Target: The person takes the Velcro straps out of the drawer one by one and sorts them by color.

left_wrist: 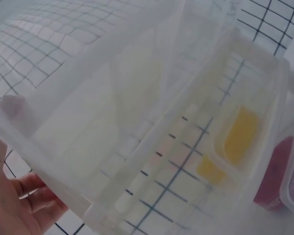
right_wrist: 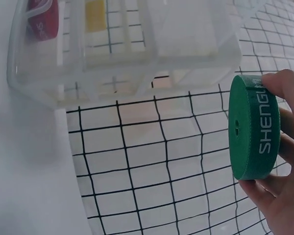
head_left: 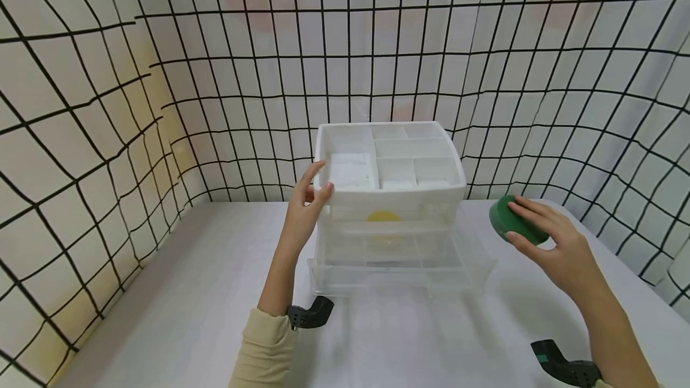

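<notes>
A white plastic drawer organizer [head_left: 393,192] with translucent drawers stands upright on the table, its top tray split into compartments. My left hand [head_left: 305,205] grips it at the upper left edge, thumb at the front corner. Out to the right, my right hand [head_left: 557,244] holds a green roll of strap tape [right_wrist: 257,127] by its rim, raised apart from the organizer. White lettering runs along the roll's outer face. Through the drawer walls show a yellow piece [left_wrist: 242,134] and, lower down, a red piece [left_wrist: 277,176]. The bottom drawer [head_left: 372,280] juts out toward me.
A white table [head_left: 215,292] carries the organizer. Black wire grid [head_left: 372,70] rises behind it and along both sides, with pale sheeting beyond. A black wrist camera mount [head_left: 311,313] sits on the left wrist, another [head_left: 566,367] on the right.
</notes>
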